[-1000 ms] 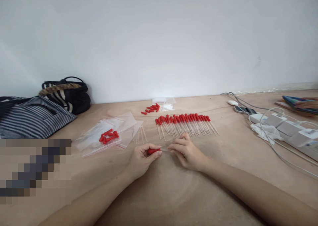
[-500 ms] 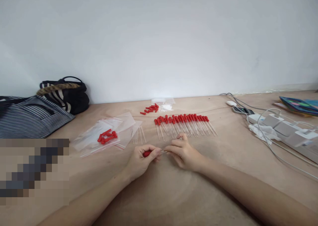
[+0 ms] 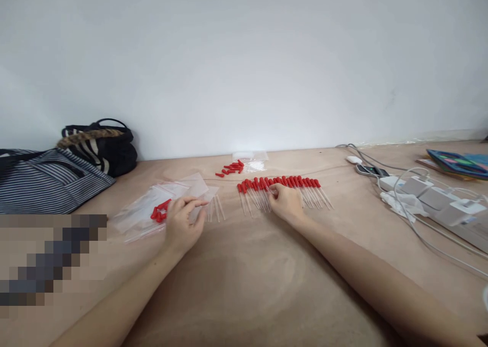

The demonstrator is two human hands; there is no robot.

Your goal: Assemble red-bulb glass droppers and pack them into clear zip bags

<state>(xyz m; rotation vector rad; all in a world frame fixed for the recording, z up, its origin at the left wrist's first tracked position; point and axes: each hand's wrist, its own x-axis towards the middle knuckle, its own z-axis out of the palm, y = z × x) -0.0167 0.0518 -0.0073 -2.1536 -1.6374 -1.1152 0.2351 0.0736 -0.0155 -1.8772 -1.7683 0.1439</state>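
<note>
My left hand (image 3: 185,222) hovers over the edge of the clear zip bags (image 3: 183,184), its fingers apart and nothing visible in them. Beside it on a bag lie several red rubber bulbs (image 3: 159,212), partly hidden by the hand. Just right of its fingertips are several bare clear tubes (image 3: 218,207). My right hand (image 3: 285,200) is at the row of red-bulbed droppers (image 3: 247,184), with thumb and fingers pinched on a dropper (image 3: 268,189) among the others. The hand covers the middle of the row.
Behind the row lie more loose red bulbs (image 3: 233,167) and a clear bag of tubes (image 3: 254,164). Striped bags (image 3: 57,179) stand at the left by the wall. A power strip with chargers (image 3: 438,197), cables and a phone-like device (image 3: 371,170) occupy the right.
My hands have parted from the middle front. The right hand moved forward to the dropper row with a dropper; the left let go and moved left toward the bulbs, opening its fingers.
</note>
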